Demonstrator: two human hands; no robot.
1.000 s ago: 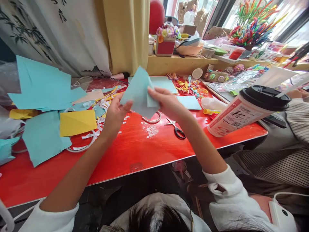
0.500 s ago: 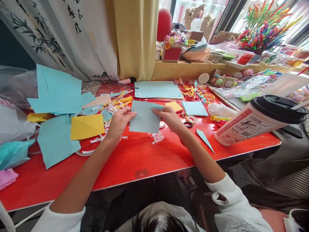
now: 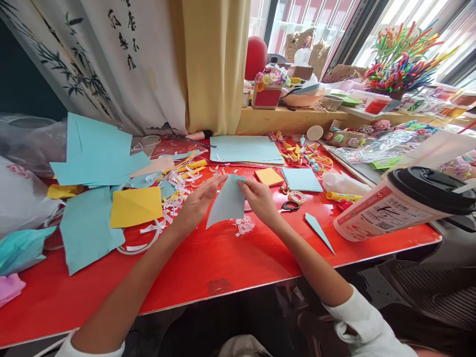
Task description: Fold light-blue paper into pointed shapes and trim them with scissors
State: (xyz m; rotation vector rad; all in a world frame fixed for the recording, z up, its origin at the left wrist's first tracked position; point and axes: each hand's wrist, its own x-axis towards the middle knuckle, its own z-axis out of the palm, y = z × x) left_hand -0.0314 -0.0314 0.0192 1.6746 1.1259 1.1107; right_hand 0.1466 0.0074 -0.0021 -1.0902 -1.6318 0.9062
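Note:
Between my hands a light blue square of paper (image 3: 227, 202) is held up, tilted and slightly curved, above the red table. My right hand (image 3: 261, 199) pinches its upper right corner between thumb and fingers. Along the paper's left edge lies my left hand (image 3: 200, 204), fingers stretched out; whether the fingertips touch the edge I cannot tell. Just beyond the right hand are a small yellow paper stack (image 3: 268, 176) and a stack of blue squares (image 3: 302, 179). Black-handled scissors (image 3: 290, 206) rest beside a roll of tape (image 3: 296, 197).
On the red table (image 3: 178, 277), blue sheets (image 3: 92, 153) and a yellow sheet (image 3: 136, 207) lie left, with paper scraps (image 3: 181, 191) nearby. Larger blue sheets (image 3: 245, 149) lie at the back. A folded blue piece (image 3: 320, 233) and a tall cup (image 3: 390, 208) are right.
The paper has turned from facing me flat to a tilted, curved position. My left hand's grip has loosened and its fingers have straightened. The view has shifted slightly.

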